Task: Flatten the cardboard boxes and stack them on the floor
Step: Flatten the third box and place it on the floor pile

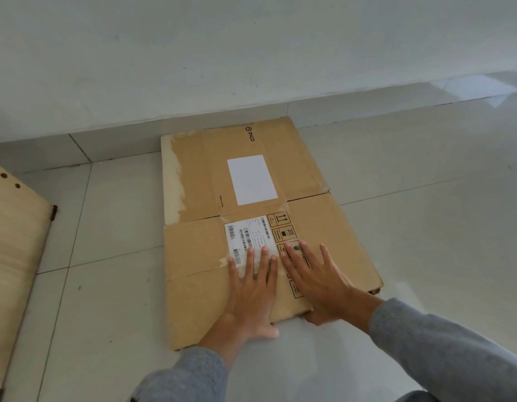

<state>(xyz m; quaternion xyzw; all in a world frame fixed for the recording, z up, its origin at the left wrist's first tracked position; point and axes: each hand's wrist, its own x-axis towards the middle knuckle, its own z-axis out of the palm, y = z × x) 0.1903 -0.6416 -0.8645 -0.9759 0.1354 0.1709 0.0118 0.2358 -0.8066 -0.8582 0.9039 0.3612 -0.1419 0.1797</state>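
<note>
Cardboard box nearly flat on the floor

Cardboard box [251, 216] lies flattened on the tiled floor [425, 198] in the middle of the frame, its far edge near the wall [251, 53]. Left hand [251, 285] and right hand [318, 280] press on its near part with fingers spread wide, holding nothing. Flattening looks almost done. I see no other box and no stack yet. A wooden board [16, 250] lies at the left edge.
</note>
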